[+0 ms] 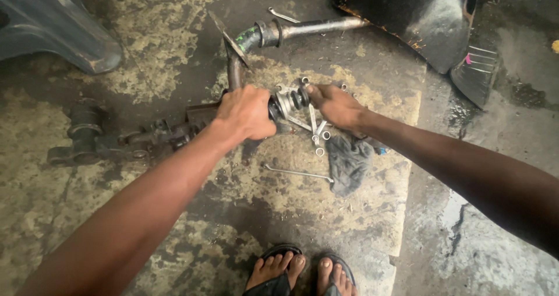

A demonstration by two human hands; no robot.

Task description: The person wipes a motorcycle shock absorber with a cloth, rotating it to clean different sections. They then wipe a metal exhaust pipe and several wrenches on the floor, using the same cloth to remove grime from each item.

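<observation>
Two bare hands meet over a grimy metal car part with a ribbed black rubber boot (294, 99), held low above a stained concrete floor (70, 214). Far left on the floor lies a dark, greasy steering rack assembly (110, 138), stretching toward the middle, with a grey plastic chair leg (64, 34) above it in the corner. The left hand (244, 112) has its fingers (263, 127) curled tight around the left end of the part, knuckles up, so that end is hidden in the fist. Behind that hand a rusty bent pipe (234, 69) rises toward a thicker tube with a green-stained joint (279, 32), and a small spanner (282, 15) lies beside it. The boot sits between the two hands, next to a bright metal bracket (284, 101). The right hand (338, 105) grips the right end of the part, fingers (314, 91) pinched closed on it. Below lie several ring spanners (317, 134), a long thin spanner (297, 172) and a dark rag (348, 162), all on a worn sheet of cardboard (372, 214). Far right, a black fender panel (419, 16) leans in the upper corner. At the bottom edge, two feet in sandals (300, 270) show.
</observation>
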